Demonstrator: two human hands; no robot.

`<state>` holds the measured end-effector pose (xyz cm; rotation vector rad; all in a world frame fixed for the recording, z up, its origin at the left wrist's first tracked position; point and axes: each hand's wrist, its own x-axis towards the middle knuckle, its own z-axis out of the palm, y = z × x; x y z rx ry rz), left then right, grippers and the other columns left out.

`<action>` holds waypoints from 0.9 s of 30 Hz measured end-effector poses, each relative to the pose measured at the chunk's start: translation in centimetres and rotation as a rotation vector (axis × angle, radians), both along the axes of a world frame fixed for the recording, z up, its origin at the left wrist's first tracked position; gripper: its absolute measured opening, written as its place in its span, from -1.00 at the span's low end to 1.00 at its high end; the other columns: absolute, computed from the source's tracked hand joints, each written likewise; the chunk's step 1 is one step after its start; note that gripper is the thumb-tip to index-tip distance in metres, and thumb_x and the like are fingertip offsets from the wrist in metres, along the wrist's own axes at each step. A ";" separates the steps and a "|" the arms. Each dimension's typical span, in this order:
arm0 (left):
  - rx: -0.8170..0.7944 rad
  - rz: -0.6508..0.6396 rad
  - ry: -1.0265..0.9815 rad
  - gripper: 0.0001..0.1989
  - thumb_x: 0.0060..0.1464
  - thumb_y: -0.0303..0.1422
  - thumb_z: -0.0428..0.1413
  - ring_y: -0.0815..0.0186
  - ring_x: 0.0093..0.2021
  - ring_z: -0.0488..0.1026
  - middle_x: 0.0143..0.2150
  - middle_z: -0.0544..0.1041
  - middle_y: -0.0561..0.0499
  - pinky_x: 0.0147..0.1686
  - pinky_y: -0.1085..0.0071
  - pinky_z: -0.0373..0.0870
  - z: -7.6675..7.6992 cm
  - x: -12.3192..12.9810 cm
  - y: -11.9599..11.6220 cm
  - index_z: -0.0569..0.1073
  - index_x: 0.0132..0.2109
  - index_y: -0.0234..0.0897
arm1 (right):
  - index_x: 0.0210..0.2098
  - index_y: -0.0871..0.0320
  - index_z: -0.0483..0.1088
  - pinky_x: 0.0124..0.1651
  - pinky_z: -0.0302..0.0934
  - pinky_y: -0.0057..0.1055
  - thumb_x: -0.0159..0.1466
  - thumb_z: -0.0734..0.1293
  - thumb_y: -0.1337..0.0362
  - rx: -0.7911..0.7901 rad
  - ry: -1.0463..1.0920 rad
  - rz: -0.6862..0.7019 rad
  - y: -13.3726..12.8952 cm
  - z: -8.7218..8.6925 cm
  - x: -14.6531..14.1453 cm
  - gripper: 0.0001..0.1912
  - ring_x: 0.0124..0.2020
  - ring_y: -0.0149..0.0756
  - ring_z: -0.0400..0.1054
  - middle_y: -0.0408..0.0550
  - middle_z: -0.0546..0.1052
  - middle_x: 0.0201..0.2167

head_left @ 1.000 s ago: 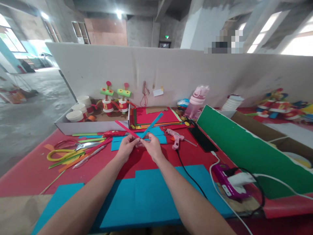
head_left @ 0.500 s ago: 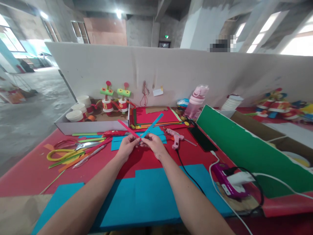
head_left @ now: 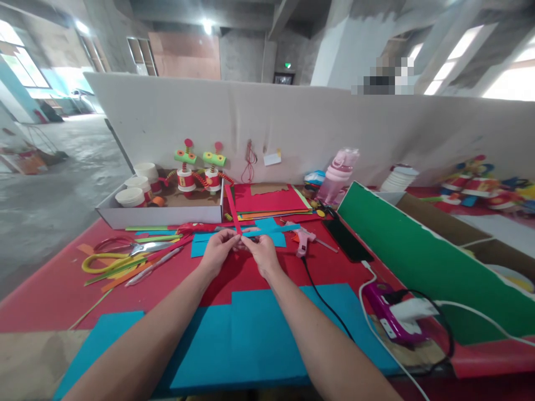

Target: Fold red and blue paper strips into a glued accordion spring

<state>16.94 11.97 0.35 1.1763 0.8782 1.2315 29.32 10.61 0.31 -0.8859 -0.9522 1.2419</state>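
Observation:
A red paper strip [head_left: 232, 207] and a blue paper strip [head_left: 278, 229] meet at one end between my fingertips. My left hand [head_left: 220, 252] pinches the joined end from the left, with the red strip rising away from it. From the right, my right hand [head_left: 259, 250] pinches the same end, and the blue strip points right, nearly level, towards the glue gun. Both hands are closed and touch each other. Blue paper pieces [head_left: 198, 247] lie on the red table just behind the hands. The pink glue gun [head_left: 304, 240] rests to their right.
Scissors [head_left: 109, 262] and paper strips lie at the left. A white tray [head_left: 167, 216] holds cups and two paper figures. Blue sheets [head_left: 246, 340] cover the front edge. On the right are a phone [head_left: 345, 239], a purple power strip [head_left: 395, 317], cables and a green-sided box [head_left: 409, 262].
The two strips have turned clockwise: the red one now stands more upright and the blue one has swung down to nearly level. Both hands keep their pinch. The view has shifted slightly.

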 end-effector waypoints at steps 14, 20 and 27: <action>-0.020 0.005 -0.033 -0.71 -0.11 -0.19 0.27 0.43 -0.51 0.35 -0.50 0.48 0.02 -0.48 0.51 0.31 -0.2 0.1 -0.1 0.50 -0.34 -0.35 | -0.34 0.12 0.42 -0.26 0.42 -0.26 -0.03 0.46 0.14 -0.001 0.042 -0.031 0.3 -0.4 -0.1 -0.70 -0.47 -0.25 0.49 -0.16 0.54 -0.50; -0.017 0.045 0.000 -0.72 -0.16 -0.20 0.29 0.42 -0.54 0.34 -0.52 0.47 0.03 -0.55 0.51 0.29 -0.3 0.1 0.0 0.50 -0.38 -0.34 | -0.40 0.13 0.44 -0.23 0.42 -0.24 -0.03 0.46 0.11 -0.014 -0.022 -0.023 0.1 -0.7 -0.1 -0.73 -0.43 -0.21 0.49 -0.14 0.54 -0.52; -0.069 0.068 -0.097 -0.75 -0.21 -0.25 0.31 0.45 -0.57 0.30 -0.59 0.43 0.05 -0.53 0.51 0.25 0.0 -0.1 0.3 0.50 -0.45 -0.35 | -0.43 0.15 0.43 -0.21 0.41 -0.26 -0.08 0.48 0.16 -0.044 0.023 0.032 0.5 -0.6 0.2 -0.72 -0.43 -0.27 0.47 -0.13 0.54 -0.49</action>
